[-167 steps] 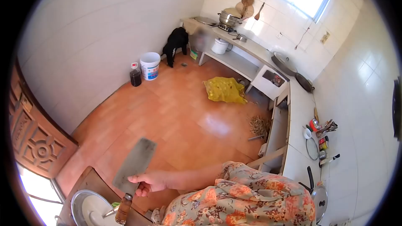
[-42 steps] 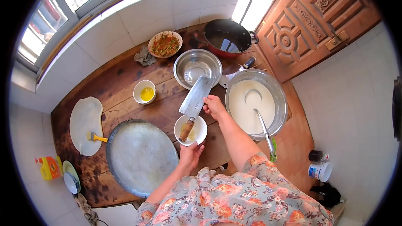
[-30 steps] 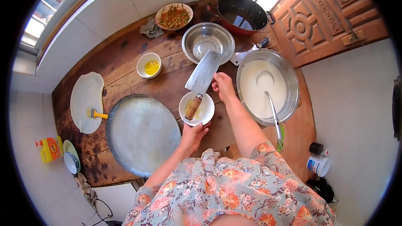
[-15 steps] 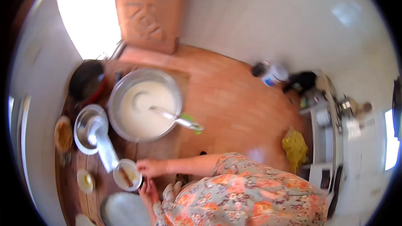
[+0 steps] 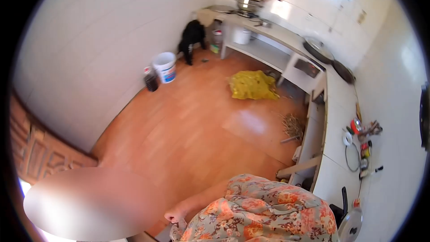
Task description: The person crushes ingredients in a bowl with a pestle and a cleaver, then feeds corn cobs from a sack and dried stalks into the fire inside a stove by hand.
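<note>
Flowered cloth, grey with orange blooms: saw the shirt (image 5: 268, 210) spread across the bottom of the frame, just right of the right hand (image 5: 176, 215) and close against its wrist, with its long axis running roughly sideways. Followed the bare forearm from the sleeve down and left to the hand, low and left of centre. Made out loosely curled fingers, but could not tell how far closed, nor any hold on a thing. Found no left hand in view, so could not tell its state or grip; judged the right one nearer to the floor's open middle. Met a heavy blur in the lower left, hiding anything beneath, and a brown edge (image 5: 142, 237) beside it at the bottom

Saw orange tile (image 5: 179, 121) over the middle, with a yellow sack (image 5: 253, 85) above centre and twigs (image 5: 292, 126) right of it. Noted a white bucket (image 5: 165, 69) and a dark bottle (image 5: 151, 80) side by side near the wall, upper left of centre, and a carved door (image 5: 45, 154) at the left. Traced a pale counter (image 5: 340, 139) down the right side, with a pot (image 5: 247, 3) at its far end, top centre, and a lid (image 5: 351, 226) at lower right
</note>
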The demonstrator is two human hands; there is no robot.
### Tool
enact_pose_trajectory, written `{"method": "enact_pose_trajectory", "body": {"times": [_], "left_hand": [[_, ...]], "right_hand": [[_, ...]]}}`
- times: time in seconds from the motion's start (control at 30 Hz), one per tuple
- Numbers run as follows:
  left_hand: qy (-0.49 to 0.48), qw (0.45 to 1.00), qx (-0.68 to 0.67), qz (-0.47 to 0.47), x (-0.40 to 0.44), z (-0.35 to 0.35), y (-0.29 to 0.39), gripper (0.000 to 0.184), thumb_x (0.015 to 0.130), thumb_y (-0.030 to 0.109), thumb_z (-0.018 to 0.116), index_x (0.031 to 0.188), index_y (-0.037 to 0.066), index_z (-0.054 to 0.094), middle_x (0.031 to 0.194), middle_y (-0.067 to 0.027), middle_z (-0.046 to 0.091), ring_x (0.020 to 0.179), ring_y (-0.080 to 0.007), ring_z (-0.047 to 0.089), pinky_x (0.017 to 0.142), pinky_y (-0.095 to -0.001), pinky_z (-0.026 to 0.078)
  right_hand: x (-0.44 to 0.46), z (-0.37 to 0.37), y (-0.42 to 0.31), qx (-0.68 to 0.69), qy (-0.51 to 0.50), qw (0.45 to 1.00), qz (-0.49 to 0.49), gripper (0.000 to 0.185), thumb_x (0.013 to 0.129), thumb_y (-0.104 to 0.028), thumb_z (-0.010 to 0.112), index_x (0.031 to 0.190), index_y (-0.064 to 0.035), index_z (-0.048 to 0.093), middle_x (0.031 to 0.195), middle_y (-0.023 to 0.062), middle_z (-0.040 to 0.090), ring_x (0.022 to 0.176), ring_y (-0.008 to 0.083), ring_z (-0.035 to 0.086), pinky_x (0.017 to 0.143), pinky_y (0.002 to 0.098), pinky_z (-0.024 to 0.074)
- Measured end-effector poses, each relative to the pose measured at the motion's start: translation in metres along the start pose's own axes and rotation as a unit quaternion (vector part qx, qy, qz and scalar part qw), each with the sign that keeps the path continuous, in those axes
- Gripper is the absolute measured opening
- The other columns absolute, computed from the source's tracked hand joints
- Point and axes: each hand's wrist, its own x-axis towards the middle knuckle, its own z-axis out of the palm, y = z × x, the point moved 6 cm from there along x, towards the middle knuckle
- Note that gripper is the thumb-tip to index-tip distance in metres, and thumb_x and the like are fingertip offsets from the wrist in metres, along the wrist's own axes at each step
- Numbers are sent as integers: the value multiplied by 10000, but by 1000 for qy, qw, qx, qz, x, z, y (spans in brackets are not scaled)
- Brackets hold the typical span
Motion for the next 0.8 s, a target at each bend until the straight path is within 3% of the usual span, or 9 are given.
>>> {"method": "enact_pose_trajectory", "body": {"times": [0.07, 0.13, 0.2, 0.27, 0.37, 0.43, 0.63, 0.73, 0.8], "left_hand": [[-15, 998, 55, -30, 17, 38, -33, 384, 793, 40, 421, 1155, -28, 313, 1050, -194, 491, 947, -270, 511, 788, -355, 458], [-31, 992, 106, -54, 32, 69, -65, 384, 793, 41, 420, 1155, -29, 311, 1046, -196, 492, 945, -271, 511, 786, -355, 459], [-42, 984, 153, -85, 43, 91, -95, 385, 794, 42, 419, 1155, -30, 308, 1042, -198, 492, 943, -271, 512, 783, -355, 460], [-51, 974, 193, -109, 53, 109, -124, 386, 794, 42, 418, 1155, -31, 306, 1037, -200, 493, 941, -271, 512, 781, -355, 460], [-59, 962, 238, -124, 68, 122, -144, 387, 794, 44, 416, 1155, -33, 302, 1031, -203, 494, 938, -271, 513, 778, -355, 462], [-59, 954, 266, -124, 84, 130, -144, 387, 794, 44, 415, 1155, -34, 300, 1027, -205, 495, 937, -272, 514, 776, -355, 462], [-128, 920, 354, -110, 179, 172, -135, 389, 795, 47, 412, 1155, -37, 293, 1014, -211, 497, 931, -272, 516, 770, -355, 465], [-150, 900, 394, -116, 203, 242, -158, 390, 795, 48, 411, 1155, -38, 289, 1008, -214, 498, 928, -273, 516, 767, -355, 466], [-113, 899, 408, -112, 197, 315, -188, 383, 791, 44, 414, 1146, -30, 292, 978, -221, 504, 903, -270, 529, 739, -340, 476]], "right_hand": [[-49, -45, 8, 13, 85, 996, -12, 103, 600, -115, 580, 617, -22, 542, 581, 100, 546, 510, 194, 510, 426, 323, 366], [-113, -82, 21, 121, 73, 987, 79, 78, 727, -107, 485, 698, -35, 476, 595, 67, 480, 468, 140, 480, 407, 279, 399], [-179, -114, 64, 198, 180, 954, 135, 85, 735, -103, 471, 688, -32, 466, 592, 51, 464, 425, 118, 471, 372, 251, 404], [-244, -146, 87, 107, 260, 934, 221, 71, 735, -89, 465, 701, -27, 473, 608, 46, 468, 455, 116, 494, 384, 256, 418], [-306, -173, 103, 131, 357, 898, 224, 85, 752, -98, 472, 720, -20, 484, 623, 50, 492, 480, 118, 512, 395, 256, 417], [-337, -191, 94, 171, 450, 852, 207, 98, 750, -114, 470, 730, -33, 522, 530, 72, 517, 434, 133, 528, 349, 259, 377], [-408, -242, 88, 230, 520, 803, 179, 97, 757, -121, 482, 728, -33, 510, 552, 39, 506, 459, 114, 525, 374, 247, 384], [-457, -259, 108, 279, 548, 762, 204, 128, 787, -186, 471, 809, -66, 511, 709, 16, 521, 588, 94, 536, 478, 228, 413], [-502, -270, 102, 286, 597, 702, 264, 164, 790, -215, 491, 859, -68, 515, 734, 12, 526, 608, 92, 535, 495, 227, 418]]}}
